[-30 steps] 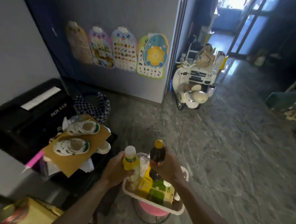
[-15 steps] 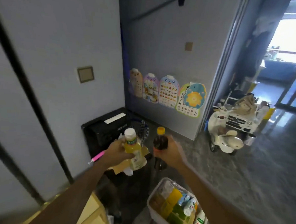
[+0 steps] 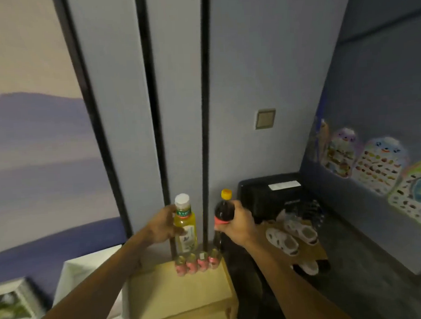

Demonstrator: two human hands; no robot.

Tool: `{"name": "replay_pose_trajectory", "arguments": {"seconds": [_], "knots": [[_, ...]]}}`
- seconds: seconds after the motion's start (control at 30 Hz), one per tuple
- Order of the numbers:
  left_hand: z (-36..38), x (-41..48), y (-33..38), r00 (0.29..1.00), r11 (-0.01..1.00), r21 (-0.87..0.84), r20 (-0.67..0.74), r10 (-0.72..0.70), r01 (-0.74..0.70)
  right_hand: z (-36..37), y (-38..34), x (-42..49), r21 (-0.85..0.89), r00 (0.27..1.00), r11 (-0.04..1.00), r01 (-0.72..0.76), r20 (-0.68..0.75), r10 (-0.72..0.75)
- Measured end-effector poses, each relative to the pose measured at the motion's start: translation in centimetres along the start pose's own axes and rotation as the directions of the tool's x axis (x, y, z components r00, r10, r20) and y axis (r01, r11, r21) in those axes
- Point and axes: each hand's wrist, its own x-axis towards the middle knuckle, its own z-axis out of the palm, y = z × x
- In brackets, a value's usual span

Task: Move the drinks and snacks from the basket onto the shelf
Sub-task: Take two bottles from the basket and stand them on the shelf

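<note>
We are setting two drinks down at the far side of the shelf (image 3: 180, 292), so what matters now is a clean, upright landing. Our left hand (image 3: 162, 227) grips the yellow bottle (image 3: 185, 225) round its middle, fingers curled about it. Our right hand (image 3: 241, 224) grasps the dark bottle (image 3: 222, 213) at its shoulder, fingers closed over the red label. Both bottles are upright, side by side but apart. They are close to the wall (image 3: 237, 84) and just behind the row of small pink bottles (image 3: 197, 260). Their bases are hidden behind that row, so we cannot tell whether they already rest on the wood or hang just above it.

We should lower both straight down and land them behind the row without brushing it. We should let go only when each base sits flat. The dark bottle is over the right end of the shelf, so we judge it wise to bring it a little left before releasing. The basket is out of view.

Both bottles are smooth clear plastic, round and slim, narrowing to screw caps, one white and one yellow. The yellow bottle carries a glossy label over its lower half. The shelf top is pale, flat, matte wood with square edges, which we judge a steady seat for round bases. The small pink bottles are squat and probably light enough to tip at a nudge.
</note>
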Motion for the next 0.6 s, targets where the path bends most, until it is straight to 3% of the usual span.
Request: {"name": "replay_pose_trajectory", "arguments": {"seconds": [0.3,0.6], "knots": [[-6.9,-0.6,-12.0,0.971,0.975,-0.098,-0.117,-0.209,0.199,16.1,-4.1,5.7,0.102,0.988,0.995,0.001,0.154,-0.017],[-2.5,2.2,-20.6,0.894,0.919,-0.112,-0.211,-0.394,0.378,26.3,0.1,7.6,0.067,0.961,0.996,-0.053,0.275,0.032]]}}
